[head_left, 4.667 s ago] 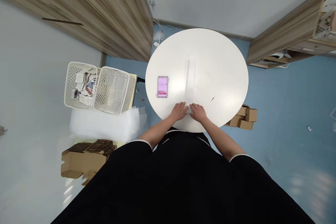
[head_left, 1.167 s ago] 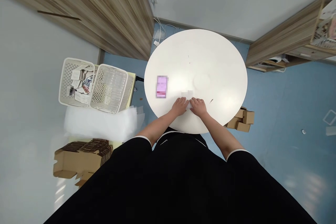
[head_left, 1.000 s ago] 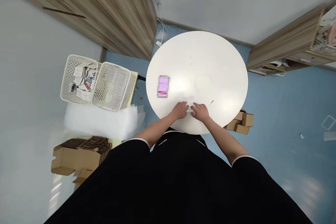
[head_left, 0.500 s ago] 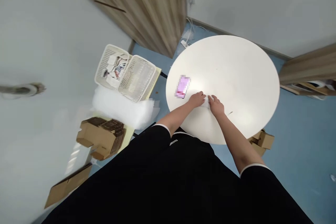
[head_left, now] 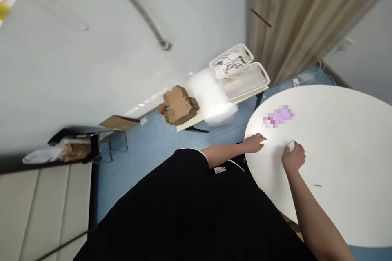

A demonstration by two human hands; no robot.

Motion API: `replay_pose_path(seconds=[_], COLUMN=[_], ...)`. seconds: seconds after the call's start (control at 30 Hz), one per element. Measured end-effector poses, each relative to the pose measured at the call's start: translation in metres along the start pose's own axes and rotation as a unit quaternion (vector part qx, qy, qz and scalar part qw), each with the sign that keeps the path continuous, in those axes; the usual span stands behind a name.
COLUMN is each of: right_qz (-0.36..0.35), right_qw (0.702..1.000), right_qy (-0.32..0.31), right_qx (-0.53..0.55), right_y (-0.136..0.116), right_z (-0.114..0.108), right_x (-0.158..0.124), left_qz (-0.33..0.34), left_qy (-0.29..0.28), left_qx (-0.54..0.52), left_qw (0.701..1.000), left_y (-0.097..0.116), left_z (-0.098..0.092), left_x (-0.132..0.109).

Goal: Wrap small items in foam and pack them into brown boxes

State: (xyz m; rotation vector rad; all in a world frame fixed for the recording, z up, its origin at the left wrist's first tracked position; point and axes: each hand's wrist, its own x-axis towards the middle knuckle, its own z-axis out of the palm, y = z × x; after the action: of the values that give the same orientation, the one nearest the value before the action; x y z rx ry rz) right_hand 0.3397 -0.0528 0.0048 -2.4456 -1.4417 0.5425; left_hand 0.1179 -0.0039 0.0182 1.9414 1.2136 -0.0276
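Note:
On the round white table (head_left: 330, 159), my right hand (head_left: 294, 157) grips a small piece of white paper or film (head_left: 290, 145) between its fingers, near the table's edge. My left hand (head_left: 254, 143) rests on the rim to the left, apparently holding nothing. Further up the tabletop lies a phone-sized pink object (head_left: 278, 116), blurred past recognition. It sits beyond both hands and touches neither.
Behind the table's left side, two white plastic baskets (head_left: 239, 72) stand on a pale yellow table (head_left: 232, 110), beside a white foam sheet (head_left: 211, 98). Flattened cardboard boxes (head_left: 178, 106) lie further left. A wood-grain cabinet (head_left: 284, 20) rises behind, above a blue floor.
The view has swung and tilted, bringing more of the room in. My hands have moved apart, with the left sliding to the table's rim and the right keeping the small white piece.

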Motion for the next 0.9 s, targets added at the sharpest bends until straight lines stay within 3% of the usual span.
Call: replay_pose_path(seconds=[0.13, 0.23, 0.33, 0.47, 0.67, 0.8, 0.9], right_qz=[-0.170, -0.235, -0.279, -0.338, -0.353, -0.318, -0.293], right_qw=[0.973, 0.935, 0.902, 0.871, 0.872, 0.901, 0.912], right_qy=[-0.127, -0.241, -0.317, -0.350, -0.337, -0.293, -0.272], right_qx=[0.089, 0.110, 0.093, 0.068, 0.018, -0.032, -0.089], right_y=[-0.104, -0.180, -0.246, -0.331, -0.458, -0.522, -0.555], right_z=[0.027, 0.046, 0.063, 0.093, 0.150, 0.177, 0.192], right_x=[-0.023, -0.042, -0.058, -0.075, -0.093, -0.094, -0.087], left_qz=[-0.148, -0.257, -0.337, -0.390, -0.391, -0.426, -0.460], left_qy=[0.095, 0.180, 0.273, 0.343, 0.356, 0.341, 0.329], left_qx=[-0.022, -0.018, -0.035, -0.031, -0.028, -0.088, -0.141], left_qw=[0.984, 0.950, 0.900, 0.854, 0.848, 0.833, 0.812], left_y=[-0.080, -0.137, -0.186, -0.244, -0.330, -0.370, -0.389], left_z=[-0.041, -0.069, -0.096, -0.132, -0.192, -0.221, -0.231], left_x=[-0.110, -0.177, -0.229, -0.284, -0.335, -0.341, -0.333])
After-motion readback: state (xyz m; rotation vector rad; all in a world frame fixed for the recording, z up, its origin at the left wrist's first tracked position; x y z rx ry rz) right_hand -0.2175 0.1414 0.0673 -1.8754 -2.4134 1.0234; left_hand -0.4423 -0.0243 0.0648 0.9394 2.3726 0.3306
